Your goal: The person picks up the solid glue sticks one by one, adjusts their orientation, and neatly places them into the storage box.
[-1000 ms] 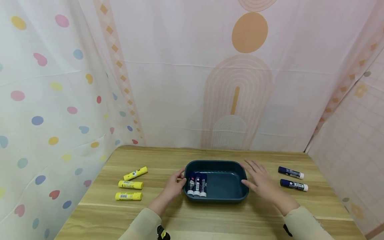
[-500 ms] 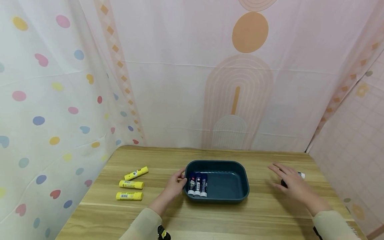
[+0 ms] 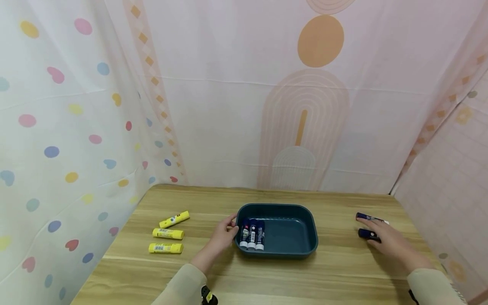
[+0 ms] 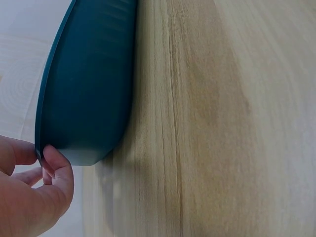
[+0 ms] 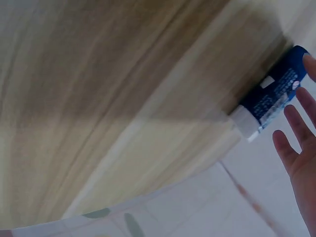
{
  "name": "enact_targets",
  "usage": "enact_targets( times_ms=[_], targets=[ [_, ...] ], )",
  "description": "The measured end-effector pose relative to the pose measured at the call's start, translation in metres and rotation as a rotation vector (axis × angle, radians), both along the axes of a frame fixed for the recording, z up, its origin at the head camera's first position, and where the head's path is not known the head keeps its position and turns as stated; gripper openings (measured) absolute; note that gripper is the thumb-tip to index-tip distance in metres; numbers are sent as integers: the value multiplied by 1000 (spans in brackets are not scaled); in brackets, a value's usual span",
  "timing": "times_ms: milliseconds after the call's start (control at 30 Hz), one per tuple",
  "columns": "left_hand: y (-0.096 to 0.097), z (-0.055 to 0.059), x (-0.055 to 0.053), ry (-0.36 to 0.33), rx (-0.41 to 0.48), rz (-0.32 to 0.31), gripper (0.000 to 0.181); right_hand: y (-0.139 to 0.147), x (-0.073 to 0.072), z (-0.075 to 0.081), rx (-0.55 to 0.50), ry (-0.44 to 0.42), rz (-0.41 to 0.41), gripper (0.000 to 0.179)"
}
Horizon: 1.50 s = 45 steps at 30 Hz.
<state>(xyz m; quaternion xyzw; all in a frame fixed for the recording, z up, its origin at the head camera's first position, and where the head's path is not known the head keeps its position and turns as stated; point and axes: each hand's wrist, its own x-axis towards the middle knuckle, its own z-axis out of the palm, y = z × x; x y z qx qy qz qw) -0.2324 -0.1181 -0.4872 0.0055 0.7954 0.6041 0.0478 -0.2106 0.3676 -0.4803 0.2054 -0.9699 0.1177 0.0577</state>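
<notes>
My left hand point(image 3: 222, 235) pinches the left rim of a dark teal plastic basin point(image 3: 287, 235); in the left wrist view, thumb and fingers lie on either side of the rim point(image 4: 47, 94). Inside, at its left end, three dark blue glue sticks point(image 3: 252, 235) with white ends lie side by side. Over at the right, my right hand point(image 3: 392, 243) hovers at two more blue glue sticks, partly covering the nearer one point(image 3: 367, 234) and the farther one point(image 3: 369, 217). The right wrist view has its fingers extended and spread beside a glue stick point(image 5: 274, 91); whether they touch it I cannot tell.
Three yellow glue sticks point(image 3: 167, 233) lie apart from each other on the left of the wooden table point(image 3: 274, 277). Patterned curtains point(image 3: 213, 127) hang behind the table and along both sides.
My right hand has left the basin's right side and moved right to the two blue glue sticks, coming down over them. The left hand keeps its hold on the rim.
</notes>
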Motion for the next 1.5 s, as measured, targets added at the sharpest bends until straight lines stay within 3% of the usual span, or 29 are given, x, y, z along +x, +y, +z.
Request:
enact_targets(
  times_ms=[433,800,1100,1367,1500],
  targets=[
    [0,-3,-2,-14,2,3,46,13,0,-15,48,-14,-27,58],
    [-1,-2,-1,-32,16,-2,46,10,0,-14,30,-8,-58,57],
    [0,-2,-3,-50,33,5,46,-4,2,-2,-143,-59,-82,66],
    [-1,-1,-2,-46,25,10,46,-24,2,9,-412,-217,-97,69],
    [-1,-2,-2,-47,27,7,47,-28,2,8,-439,-191,-78,68]
  ],
)
